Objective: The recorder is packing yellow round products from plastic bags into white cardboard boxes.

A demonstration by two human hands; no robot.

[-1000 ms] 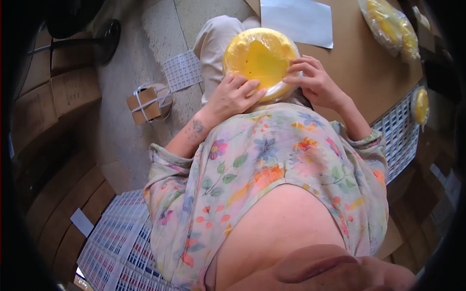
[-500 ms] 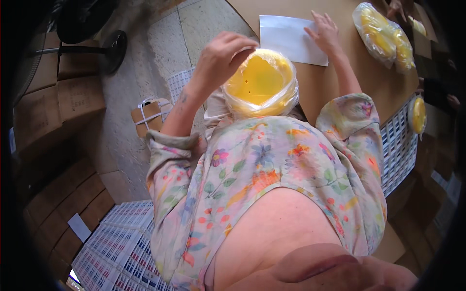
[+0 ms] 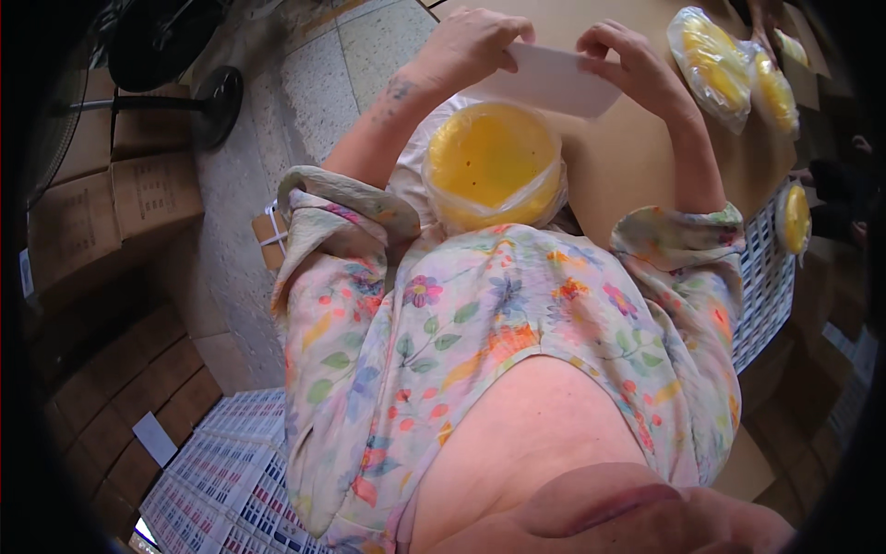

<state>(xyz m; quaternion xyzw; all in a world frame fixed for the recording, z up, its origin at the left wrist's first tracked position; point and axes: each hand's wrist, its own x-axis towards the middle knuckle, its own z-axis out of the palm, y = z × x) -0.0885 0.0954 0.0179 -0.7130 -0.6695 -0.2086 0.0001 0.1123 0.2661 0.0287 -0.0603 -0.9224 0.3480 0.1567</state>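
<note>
head: your left hand (image 3: 475,48) and right hand (image 3: 635,65) pinch opposite ends of paper (image 3: 561,85) in their fingers | paper between hands, long axis left-right, right end nearer you; neither hand closer | paper plain white, fold unclear | bowl (image 3: 494,152) your side of paper: round, yellow, inside clear bag (image 3: 540,201)

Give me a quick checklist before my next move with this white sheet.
1. Left hand on the white sheet: ok, at its left end.
2. Right hand on the sheet: ok, at its right end.
3. Yellow round item free of both hands: ok, at the lap.
4. Clear plastic bag around it sealed: cannot tell.
5. Sheet lying flat on the table: not ok, both hands hold it up.
6. Wrapped yellow items clear of the hands: ok, farther right.
</note>
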